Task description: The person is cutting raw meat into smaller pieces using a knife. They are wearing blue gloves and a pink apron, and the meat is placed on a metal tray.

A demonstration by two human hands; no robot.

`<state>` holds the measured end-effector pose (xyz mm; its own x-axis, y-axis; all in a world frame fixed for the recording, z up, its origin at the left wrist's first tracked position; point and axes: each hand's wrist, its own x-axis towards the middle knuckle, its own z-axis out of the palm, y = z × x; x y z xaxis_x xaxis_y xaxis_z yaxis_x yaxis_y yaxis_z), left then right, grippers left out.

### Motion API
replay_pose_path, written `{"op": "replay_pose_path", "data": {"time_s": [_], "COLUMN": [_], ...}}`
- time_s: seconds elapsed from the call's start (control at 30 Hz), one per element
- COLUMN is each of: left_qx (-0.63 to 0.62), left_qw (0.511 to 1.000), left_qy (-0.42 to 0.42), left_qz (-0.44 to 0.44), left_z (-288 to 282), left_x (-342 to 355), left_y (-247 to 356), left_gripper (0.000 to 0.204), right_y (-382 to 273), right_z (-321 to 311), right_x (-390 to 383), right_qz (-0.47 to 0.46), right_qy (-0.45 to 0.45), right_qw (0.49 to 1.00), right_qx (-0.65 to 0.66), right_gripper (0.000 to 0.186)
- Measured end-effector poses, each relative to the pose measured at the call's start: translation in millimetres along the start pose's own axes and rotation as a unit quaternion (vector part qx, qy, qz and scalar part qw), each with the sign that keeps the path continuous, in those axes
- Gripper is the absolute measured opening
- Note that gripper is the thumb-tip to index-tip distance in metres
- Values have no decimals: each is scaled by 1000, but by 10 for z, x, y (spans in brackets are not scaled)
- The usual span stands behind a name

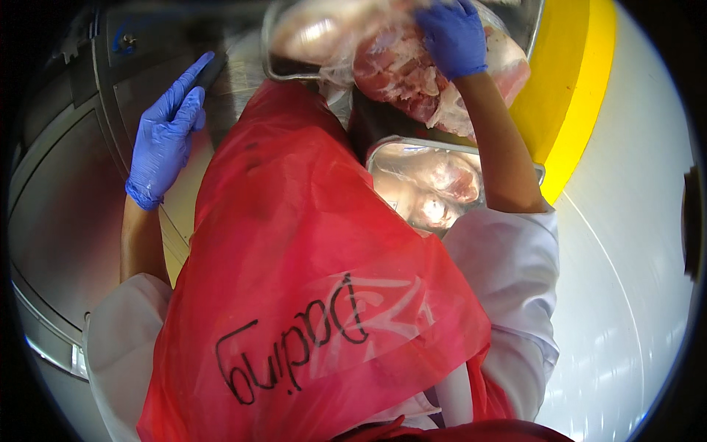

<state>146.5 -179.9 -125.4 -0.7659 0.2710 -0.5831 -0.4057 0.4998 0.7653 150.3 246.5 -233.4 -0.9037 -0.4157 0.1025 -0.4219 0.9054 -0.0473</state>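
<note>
- Two metal trays [383, 151] with wrapped raw meat stand ahead, one above the other; a red plastic apron [294, 265] covers most of the lower view.
- Right hand [453, 37], blue-gloved, is raised and closed on a bagged meat piece [401, 74] over the upper tray.
- Left hand [166, 136] is open, fingers straight, perhaps touching the steel surface [66, 221].
</note>
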Motion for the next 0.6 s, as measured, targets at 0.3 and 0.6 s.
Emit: {"op": "replay_pose_path", "data": {"time_s": [0.3,0.6], "left_qx": [49,86], "left_qw": [998,990], "left_qy": [-42,-90], "left_qz": [25,68], "left_z": [18,123], "left_x": [-118,-65], "left_y": [-12,157], "left_gripper": [46,48], "right_y": [-23,-332], "right_z": [120,44], "right_x": [-469,-507], "right_qz": [33,89], "right_qy": [68,111], "right_qw": [997,990], "right_qx": [16,-3], "right_gripper": [21,27]}}
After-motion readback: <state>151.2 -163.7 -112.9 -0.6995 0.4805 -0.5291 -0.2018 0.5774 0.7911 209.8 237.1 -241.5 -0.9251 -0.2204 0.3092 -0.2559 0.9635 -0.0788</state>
